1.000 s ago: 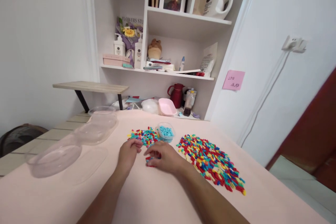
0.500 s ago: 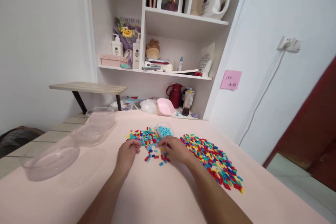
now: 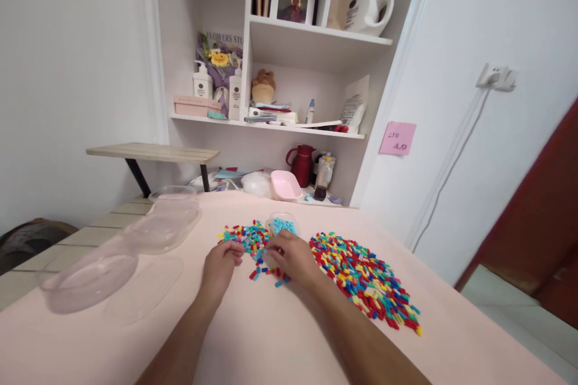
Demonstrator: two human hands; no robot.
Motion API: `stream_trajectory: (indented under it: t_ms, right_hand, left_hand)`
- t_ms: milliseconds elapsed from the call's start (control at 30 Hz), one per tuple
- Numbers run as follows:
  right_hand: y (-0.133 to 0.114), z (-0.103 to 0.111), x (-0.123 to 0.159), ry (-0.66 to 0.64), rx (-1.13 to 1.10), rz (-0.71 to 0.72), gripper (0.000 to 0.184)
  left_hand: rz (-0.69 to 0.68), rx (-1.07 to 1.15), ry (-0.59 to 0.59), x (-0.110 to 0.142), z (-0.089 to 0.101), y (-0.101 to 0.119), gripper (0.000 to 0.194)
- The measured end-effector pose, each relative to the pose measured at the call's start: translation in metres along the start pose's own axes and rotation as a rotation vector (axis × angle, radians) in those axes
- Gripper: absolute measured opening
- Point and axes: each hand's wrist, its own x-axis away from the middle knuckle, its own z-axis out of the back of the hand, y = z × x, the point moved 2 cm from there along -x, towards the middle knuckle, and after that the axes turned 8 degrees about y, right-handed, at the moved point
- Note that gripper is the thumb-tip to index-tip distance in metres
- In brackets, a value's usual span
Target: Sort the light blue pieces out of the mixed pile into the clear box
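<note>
On the pink table point(image 3: 280, 337), my left hand point(image 3: 220, 264) rests with curled fingers at the near edge of a small pile of coloured beads point(image 3: 246, 234). My right hand point(image 3: 291, 257) lies over a scatter of loose beads point(image 3: 266, 274), its fingers bent down onto them; whether it holds one is hidden. Just beyond my right hand stands a small clear cup of light-blue beads point(image 3: 283, 225). A large pile of mixed red, yellow, blue and green beads point(image 3: 361, 277) spreads to the right.
Clear plastic containers point(image 3: 165, 222) and a lid point(image 3: 142, 289) lie at the left of the table. Behind are white shelves point(image 3: 311, 42) with bottles, a kettle, a framed photo, a pink dish point(image 3: 284, 185) and a red jug point(image 3: 302, 163).
My right hand slid from the near middle toward the blue cup, uncovering a scatter of beads, then drew back slightly. My left hand stayed almost still.
</note>
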Motion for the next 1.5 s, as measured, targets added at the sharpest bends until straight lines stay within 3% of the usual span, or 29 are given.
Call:
stream_trajectory:
  t_ms: [133, 300, 433, 633, 900, 1300, 1400, 1500]
  right_hand:
    - [0.023, 0.011, -0.005, 0.308, -0.011, -0.111, 0.025]
    - [0.046, 0.017, -0.009, 0.375, -0.077, -0.178, 0.034]
    - [0.032, 0.016, -0.007, 0.303, -0.217, -0.095, 0.027]
    - [-0.008, -0.001, 0.004, -0.108, -0.315, 0.14, 0.016]
    - [-0.012, -0.013, 0.01, -0.22, -0.288, 0.152, 0.018]
    - [-0.018, -0.021, 0.009, -0.204, -0.141, 0.251, 0.015]
    - [-0.022, -0.011, 0.006, -0.116, -0.214, 0.223, 0.013]
    - [-0.017, 0.005, 0.001, 0.049, -0.33, 0.169, 0.01]
  left_hand:
    - [-0.001, 0.006, -0.002, -0.002, 0.0, -0.004, 0.025]
    - [0.002, 0.022, -0.009, -0.003, -0.002, -0.005, 0.024]
    - [-0.002, 0.034, -0.01, -0.004, -0.002, -0.007, 0.023]
    - [-0.004, 0.025, -0.017, -0.003, -0.001, -0.007, 0.024]
    - [-0.001, -0.008, -0.019, -0.001, -0.001, -0.002, 0.026]
    - [-0.011, -0.023, -0.023, -0.002, -0.001, -0.004, 0.026]
    - [-0.014, -0.024, -0.027, -0.004, -0.002, -0.004, 0.026]
    - [-0.011, -0.024, -0.025, -0.003, -0.003, -0.003, 0.027]
